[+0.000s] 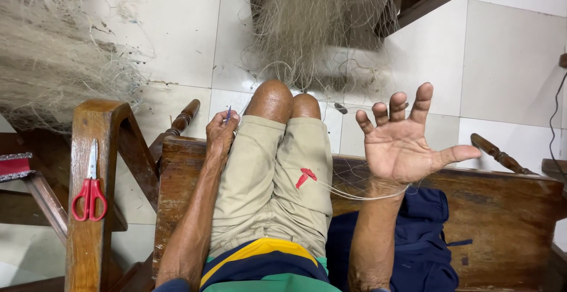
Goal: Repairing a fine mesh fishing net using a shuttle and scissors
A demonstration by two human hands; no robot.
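Head view: looking down on a seated person's lap, both bare arms stretched forward over a wooden bench (508,209).
Left hand: the left hand (220,133) is clenched around a thin blue netting needle (228,115), whose tip pokes out toward 12 o'clock beside the left knee.
Right hand: the right hand (401,144) is palm up, all fingers released and spread wide, gripping nothing.
Line: pale fishing line (366,194) is looped around the right wrist and trails toward 9 o'clock across the lap.
Key relation: the line lies at 6 o'clock from the spread fingers, its long axis running roughly 3 to 9 o'clock; the right hand is the nearer one, touching it at the wrist, while the left hand sits well apart at 9 o'clock.
Red piece: a small red plastic piece (305,177) rests on the khaki shorts (266,191), between the two hands.
Net: a bundle of fine netting (313,26) hangs at 12 o'clock beyond the knees; another mass (53,55) spreads at 10 o'clock.
Surface: the bench is dark and worn, with blue cloth (419,250) at the right hip.
Scissors: red-handled scissors (90,188) lie on a wooden armrest (88,233) at 9 o'clock, blades pointing to 12.
Room: white tiled floor (508,61), with more wooden furniture at the top edge.
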